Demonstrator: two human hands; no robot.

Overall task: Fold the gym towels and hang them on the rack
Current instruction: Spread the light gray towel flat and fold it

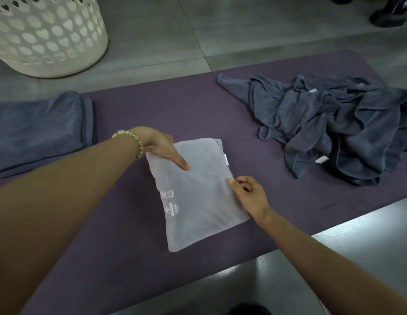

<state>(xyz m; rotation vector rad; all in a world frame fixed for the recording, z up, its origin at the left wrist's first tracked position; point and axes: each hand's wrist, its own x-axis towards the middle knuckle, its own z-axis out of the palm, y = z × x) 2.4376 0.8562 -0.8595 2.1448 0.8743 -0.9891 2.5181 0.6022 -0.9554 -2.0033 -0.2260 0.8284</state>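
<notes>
With the left grip (163, 151) and right grip (248, 194) each pinching an edge of the folded pale towel (198, 201) on the mat (120, 114), lifting unevenly could have let its layers slide apart.

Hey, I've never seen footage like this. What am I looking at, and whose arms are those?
There's no machine: one camera on a person's head looks down at their own arms. The left hand, wearing a bead bracelet, and the right hand each grip an edge of a folded light grey towel on a purple mat. A folded blue towel lies to its left, a heap of unfolded dark grey towels to its right. A white laundry basket stands on the floor beyond.
</notes>
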